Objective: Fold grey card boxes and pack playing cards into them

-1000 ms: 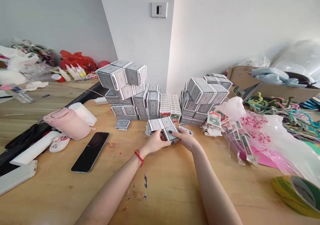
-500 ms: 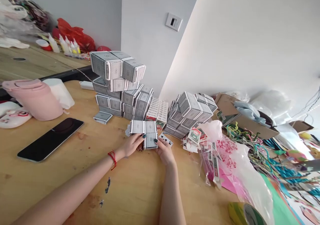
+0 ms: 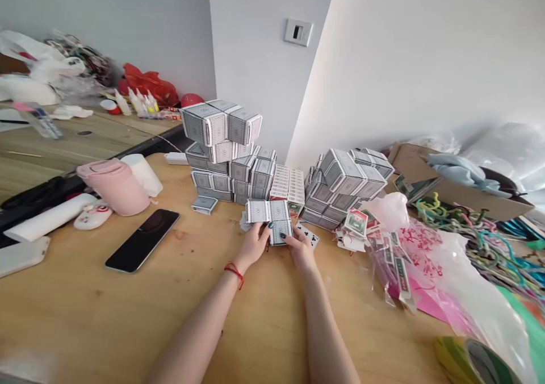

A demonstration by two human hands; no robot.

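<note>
The folded-card block (image 3: 279,209) is being held on or just above the surface (image 3: 191,299), the left hand (image 3: 254,246) and right hand (image 3: 302,251) gripping its near section, fingers half-curled. Behind it, card boxes (image 3: 286,182) are standing between two card stacks (image 3: 215,125).

Club pips (image 3: 314,237) on loose card (image 3: 310,234)
</note>
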